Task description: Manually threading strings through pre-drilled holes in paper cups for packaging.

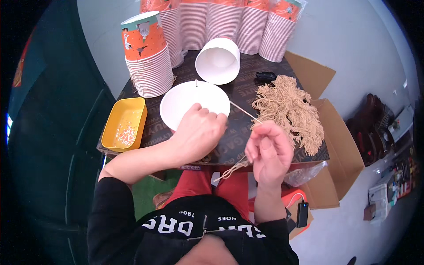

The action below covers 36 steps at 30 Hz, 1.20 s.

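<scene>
A white paper bucket (pixel 176 104) faces me with its round opening on the dark table. My left hand (pixel 198 134) is closed over its near right side, fingers curled down; what they grip is hidden. From the bucket's right rim a thin beige cord (pixel 245 110) runs taut to my right hand (pixel 270 152), whose thumb and forefinger pinch it. More loose strands (pixel 232 171) of cord dangle beside the right palm, toward my lap. At the bucket's far rim a short bit of cord (pixel 196 83) pokes through.
A cord pile (pixel 289 112) lies on the right, a black object (pixel 266 76) behind it. On the left are a yellow tray (pixel 142 126) of small bits and stacked orange-patterned buckets (pixel 150 66). Another white bucket (pixel 217 62) lies behind; wrapped stacks (pixel 225 22) line the back. A cardboard box (pixel 338 145) stands right.
</scene>
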Available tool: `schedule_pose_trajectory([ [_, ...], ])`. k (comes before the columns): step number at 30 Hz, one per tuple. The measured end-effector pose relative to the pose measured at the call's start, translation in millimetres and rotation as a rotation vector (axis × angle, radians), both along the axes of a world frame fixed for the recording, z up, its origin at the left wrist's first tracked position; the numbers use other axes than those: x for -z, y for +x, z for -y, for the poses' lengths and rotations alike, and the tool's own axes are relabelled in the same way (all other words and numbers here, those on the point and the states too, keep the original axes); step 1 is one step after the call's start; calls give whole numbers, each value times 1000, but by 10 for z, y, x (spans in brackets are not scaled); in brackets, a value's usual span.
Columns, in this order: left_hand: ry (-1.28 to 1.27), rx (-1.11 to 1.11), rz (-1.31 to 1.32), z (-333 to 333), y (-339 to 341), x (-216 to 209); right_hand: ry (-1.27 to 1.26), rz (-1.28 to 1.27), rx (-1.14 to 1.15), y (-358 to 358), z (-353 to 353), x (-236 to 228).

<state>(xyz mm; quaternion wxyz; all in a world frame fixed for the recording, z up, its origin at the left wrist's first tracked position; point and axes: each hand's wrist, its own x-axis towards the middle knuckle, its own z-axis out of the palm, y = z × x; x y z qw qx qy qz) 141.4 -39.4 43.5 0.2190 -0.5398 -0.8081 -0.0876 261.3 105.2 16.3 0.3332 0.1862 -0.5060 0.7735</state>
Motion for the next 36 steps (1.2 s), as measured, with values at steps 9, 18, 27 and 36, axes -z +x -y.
schedule_pose_trajectory([
  [9,676,310,14,-162,92,112,-474,67,-243,-371,-139,134],
  [18,698,167,898,-183,276,667,-506,29,-309,-762,-295,265],
  [27,698,147,1659,-145,389,856,-497,59,-280,-778,-331,339],
  [36,308,33,1885,453,555,1018,22,250,362,-940,-604,264],
])
